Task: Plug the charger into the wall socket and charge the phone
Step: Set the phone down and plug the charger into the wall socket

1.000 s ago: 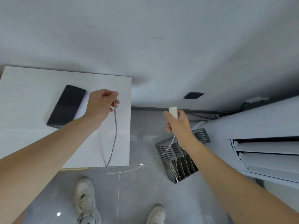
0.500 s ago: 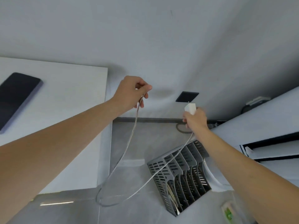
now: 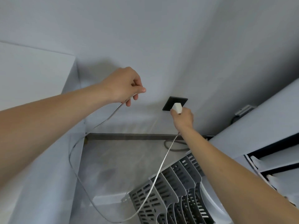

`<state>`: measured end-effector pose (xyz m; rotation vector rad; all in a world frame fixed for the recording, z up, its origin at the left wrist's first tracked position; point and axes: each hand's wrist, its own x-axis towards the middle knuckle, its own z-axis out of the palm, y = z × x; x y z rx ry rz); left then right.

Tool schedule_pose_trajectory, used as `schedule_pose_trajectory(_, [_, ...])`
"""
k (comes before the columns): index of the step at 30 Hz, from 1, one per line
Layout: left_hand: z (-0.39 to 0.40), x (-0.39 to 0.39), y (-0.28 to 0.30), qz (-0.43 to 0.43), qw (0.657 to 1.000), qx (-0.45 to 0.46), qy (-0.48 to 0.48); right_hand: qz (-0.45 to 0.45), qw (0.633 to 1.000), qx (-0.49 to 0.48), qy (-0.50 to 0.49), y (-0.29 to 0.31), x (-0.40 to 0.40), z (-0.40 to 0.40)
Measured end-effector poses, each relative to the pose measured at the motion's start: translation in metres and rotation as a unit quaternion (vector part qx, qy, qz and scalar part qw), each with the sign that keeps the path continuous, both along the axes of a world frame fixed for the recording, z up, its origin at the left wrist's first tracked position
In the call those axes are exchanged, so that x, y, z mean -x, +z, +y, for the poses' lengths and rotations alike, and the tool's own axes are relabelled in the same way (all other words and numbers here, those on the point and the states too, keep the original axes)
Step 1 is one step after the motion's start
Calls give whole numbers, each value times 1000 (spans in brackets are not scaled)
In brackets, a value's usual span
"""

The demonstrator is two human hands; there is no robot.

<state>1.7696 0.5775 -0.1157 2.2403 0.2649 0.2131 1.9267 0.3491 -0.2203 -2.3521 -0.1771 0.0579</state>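
Note:
A black square wall socket [image 3: 171, 104] sits low on the pale wall. My right hand [image 3: 183, 118] grips the white charger [image 3: 177, 108] and holds its front end against the socket face. A silver cable [image 3: 157, 172] runs from the charger down in a long loop near the floor and back up to my left hand [image 3: 125, 86], which pinches its other end left of the socket. The phone is out of view.
A white table [image 3: 32, 75] stands at the left against the wall. A grey slotted file rack [image 3: 171, 193] lies on the floor under my right arm. A white louvred appliance [image 3: 267, 143] fills the right side. A dark hose [image 3: 174, 147] curls by the baseboard.
My view swung right and closer to the wall, so the phone left the frame. My right hand carried the charger up to the socket. My left hand followed rightward with the cable end.

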Motion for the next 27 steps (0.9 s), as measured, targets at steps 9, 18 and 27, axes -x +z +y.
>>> schedule_pose_trajectory(9, [-3, 3, 3, -7, 1000, -4, 16, -20, 1000, 3, 10, -4, 0, 0])
schedule_pose_trajectory(18, [-2, 5, 4, -12, 1000, 6, 24, 6, 1000, 2, 18, -2, -9, 6])
schedule_pose_trajectory(27, [-3, 4, 3, -12, 999, 24, 32, 4, 999, 28, 39, 2, -15, 11])
